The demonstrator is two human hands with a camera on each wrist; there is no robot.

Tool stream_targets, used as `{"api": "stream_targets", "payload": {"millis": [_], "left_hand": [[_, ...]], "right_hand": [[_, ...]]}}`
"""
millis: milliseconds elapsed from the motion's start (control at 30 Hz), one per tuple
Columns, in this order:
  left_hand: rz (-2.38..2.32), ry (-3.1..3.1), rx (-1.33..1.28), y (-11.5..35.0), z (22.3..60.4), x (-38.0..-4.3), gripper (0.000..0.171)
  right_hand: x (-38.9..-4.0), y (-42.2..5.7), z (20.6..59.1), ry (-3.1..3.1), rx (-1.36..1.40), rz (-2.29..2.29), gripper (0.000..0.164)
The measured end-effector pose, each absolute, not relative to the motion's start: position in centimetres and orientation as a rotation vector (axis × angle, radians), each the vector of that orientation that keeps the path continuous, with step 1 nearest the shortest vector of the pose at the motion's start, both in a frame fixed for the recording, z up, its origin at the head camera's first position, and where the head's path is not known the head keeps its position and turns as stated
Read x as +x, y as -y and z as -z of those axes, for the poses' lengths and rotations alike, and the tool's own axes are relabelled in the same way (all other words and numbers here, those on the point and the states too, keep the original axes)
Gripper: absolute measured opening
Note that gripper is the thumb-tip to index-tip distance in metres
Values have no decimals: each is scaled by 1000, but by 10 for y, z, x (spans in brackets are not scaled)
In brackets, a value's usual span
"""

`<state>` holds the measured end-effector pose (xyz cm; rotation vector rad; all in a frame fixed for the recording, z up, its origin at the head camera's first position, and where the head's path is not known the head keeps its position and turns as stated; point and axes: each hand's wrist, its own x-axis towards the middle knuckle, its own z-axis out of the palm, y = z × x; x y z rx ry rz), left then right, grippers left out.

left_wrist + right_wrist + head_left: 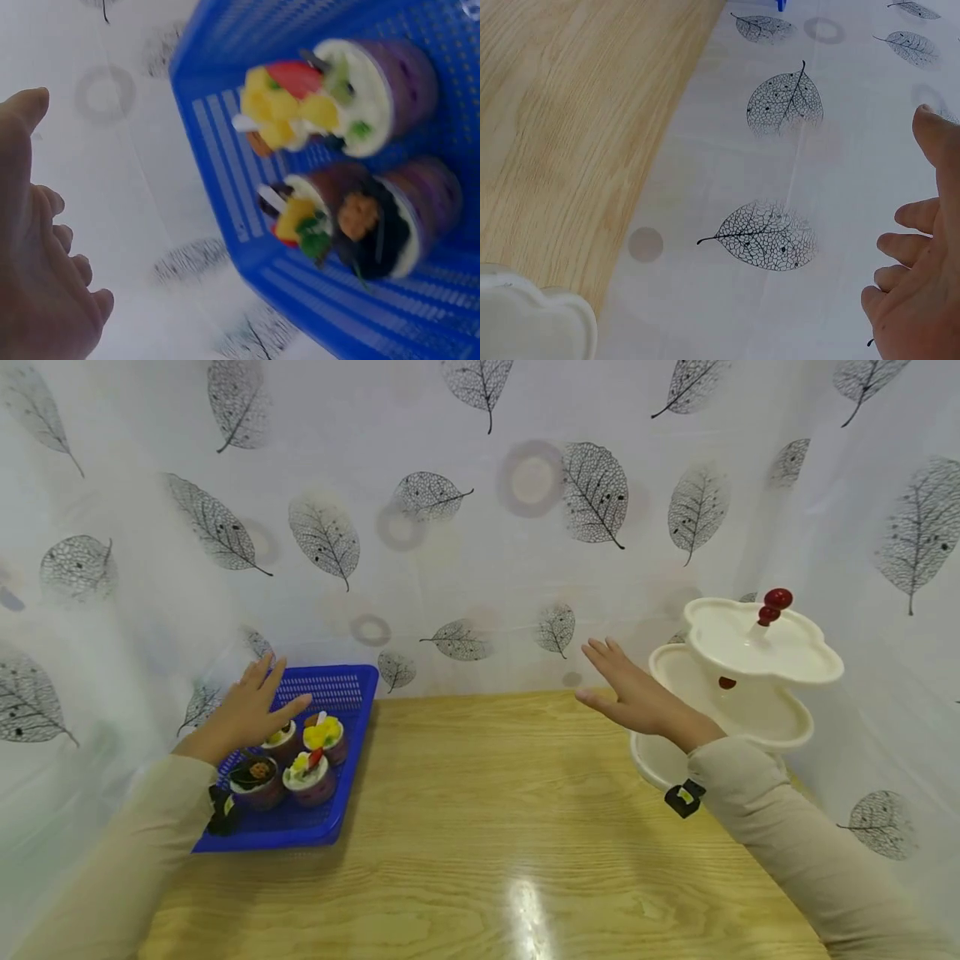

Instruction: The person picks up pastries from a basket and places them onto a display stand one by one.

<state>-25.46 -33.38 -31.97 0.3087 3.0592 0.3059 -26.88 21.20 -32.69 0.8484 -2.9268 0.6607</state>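
My left hand (251, 710) hovers over the blue basket (356, 735) at the left, fingers extended and holding nothing. Inside the basket stand several dessert cups, among them a cup with yellow topping (324, 735), one with a red piece on white cream (309, 775) and a dark-topped cup (257, 779). The left wrist view shows their fruit toppings up close, slightly blurred. On the other side, my right hand (637, 693) is raised in the air with straight fingers, also holding nothing. It is nearest to a white tiered stand (750, 647), whose lower tiers are partly hidden by the forearm.
A wooden table (465, 810) extends between the basket and the stand. Behind it and at both sides hangs a whitish curtain (465, 568) with a leaf print. The stand's top tier carries a red knob (777, 600). Both wrists wear a small black device (684, 798).
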Motion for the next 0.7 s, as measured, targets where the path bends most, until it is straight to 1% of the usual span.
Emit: {"api": "stream_targets", "payload": {"millis": [400, 700], "left_hand": [[-512, -3111, 213, 402, 351, -239, 83], [-511, -3057, 163, 423, 375, -231, 86]], "right_hand": [[-244, -200, 344, 2820, 917, -745, 72], [-228, -192, 361, 2734, 966, -846, 69]]}}
